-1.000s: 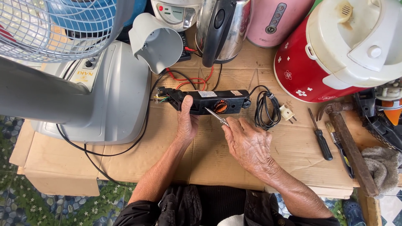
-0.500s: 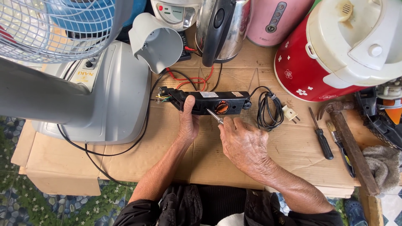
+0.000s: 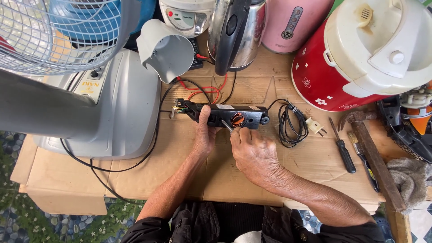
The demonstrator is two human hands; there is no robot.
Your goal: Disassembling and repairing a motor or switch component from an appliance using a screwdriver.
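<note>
Plainly, with the left hand [image 3: 204,132] gripping the opened black motor unit [image 3: 222,116] on the cardboard worktop [image 3: 252,175] and the right hand [image 3: 252,150] closed around a thin screwdriver [image 3: 226,125] aimed at its copper coil, a slip could gouge the windings.

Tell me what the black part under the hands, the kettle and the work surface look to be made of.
Black part: likely matte moulded plastic, with a copper-coloured coil showing in its opening. Kettle: polished metal body, mirror reflections; glossy black handle, probably plastic. Work surface: brown cardboard, creased with folded edges.
</note>
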